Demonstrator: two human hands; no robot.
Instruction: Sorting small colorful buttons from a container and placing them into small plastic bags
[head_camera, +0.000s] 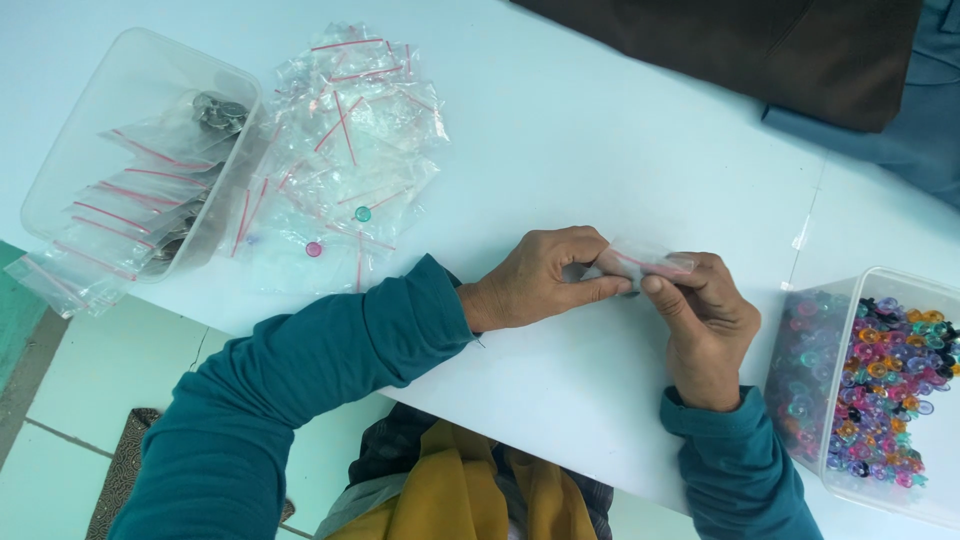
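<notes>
My left hand (545, 278) and my right hand (705, 325) meet above the white table (600, 130), both pinching a small clear zip bag (640, 263) with a red seal strip. The bag is held between thumbs and fingertips; what is inside it is hidden by my fingers. Both arms wear teal sleeves. A clear plastic tub (935, 480) full of small colourful translucent beads (885, 390) sits just right of my right hand.
A heap of empty clear zip bags (340, 150) lies at the upper left, with a loose green bead (362, 214) and a pink bead (314, 249) on it. Left of it, a clear tub (70, 150) holds filled bags. Dark cloth (760, 50) lies at the far edge.
</notes>
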